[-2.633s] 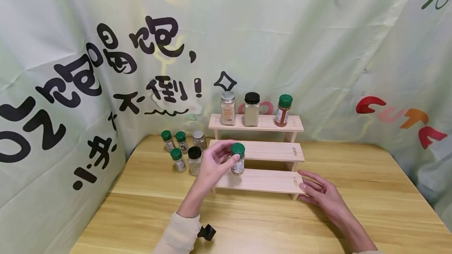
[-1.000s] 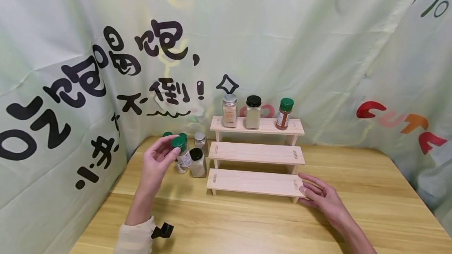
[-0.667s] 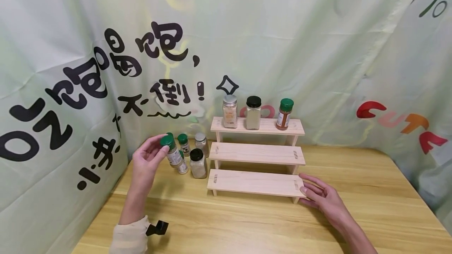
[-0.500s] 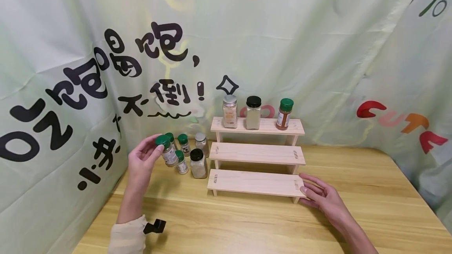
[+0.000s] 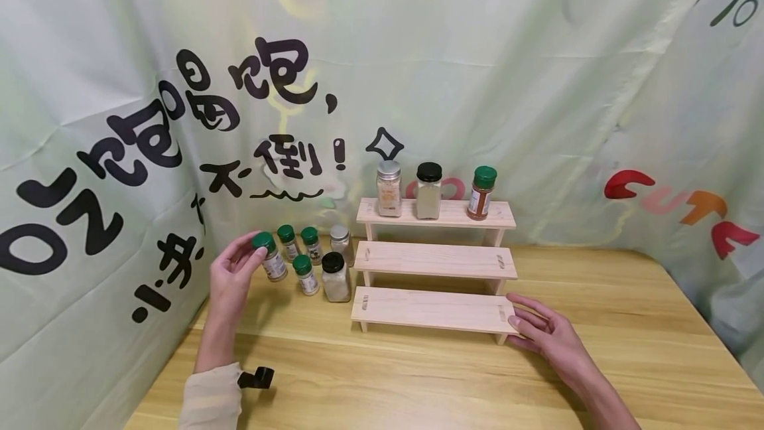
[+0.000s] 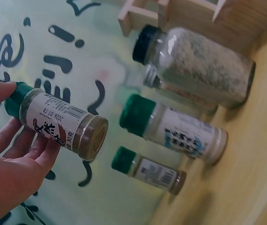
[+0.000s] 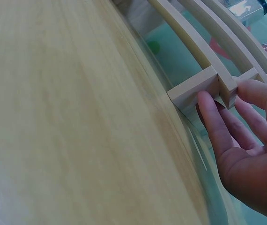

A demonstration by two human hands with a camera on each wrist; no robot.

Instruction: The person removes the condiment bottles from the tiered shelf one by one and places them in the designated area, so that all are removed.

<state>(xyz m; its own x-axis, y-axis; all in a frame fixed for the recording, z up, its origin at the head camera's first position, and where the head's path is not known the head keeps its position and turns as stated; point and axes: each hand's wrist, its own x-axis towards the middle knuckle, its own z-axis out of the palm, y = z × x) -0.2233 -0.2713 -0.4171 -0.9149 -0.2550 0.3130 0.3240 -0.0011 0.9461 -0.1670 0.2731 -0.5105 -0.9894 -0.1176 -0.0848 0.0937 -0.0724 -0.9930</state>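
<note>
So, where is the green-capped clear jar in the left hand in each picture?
Head: green-capped clear jar in the left hand, left of centre.
Left wrist: the jar, left of centre.
Right wrist: not in it.
Shared landmark: pale wooden three-tier shelf, cut off in both wrist views.

Pale green curtain (image 5: 537,91), black lettering (image 5: 91,221) (rather bold), wood-grain table (image 5: 418,377)

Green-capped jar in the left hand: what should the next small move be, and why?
Probably lower the jar gently onto the table: the left wrist view shows its base raised clear, and the standing jars are close on its right, so straight down seems safer than sideways. The left hand grips it near the cap; the right hand holds the bottom shelf.
</note>
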